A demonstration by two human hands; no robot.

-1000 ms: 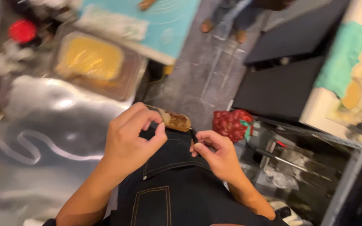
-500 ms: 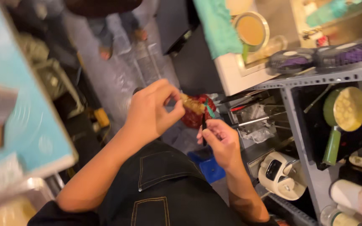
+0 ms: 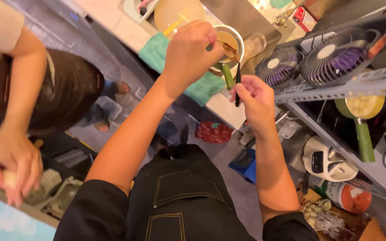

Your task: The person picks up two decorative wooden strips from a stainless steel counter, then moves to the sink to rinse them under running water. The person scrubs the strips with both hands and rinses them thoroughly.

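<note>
Holding a skewer [image 3: 225, 48] up over the worktop's [image 3: 222, 109] near edge, the left hand [image 3: 188, 53] has fingers clamped on it; the right hand [image 3: 254, 100] pinches a dark knife [image 3: 237, 84] just beside. Trimming seems underway, likely needing a steady blade.

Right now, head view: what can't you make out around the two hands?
- Food on the skewer: motion blur, kind unclear.
- Left hand grip on the skewer: fingers curl away, contact hidden.
- Dark thin tool in the right hand: too slim to identify.
- Bowl contents: partly behind the left hand.
- Co-worker's hands: the object they hold is covered by fingers, and the left edge cuts one hand off.
</note>
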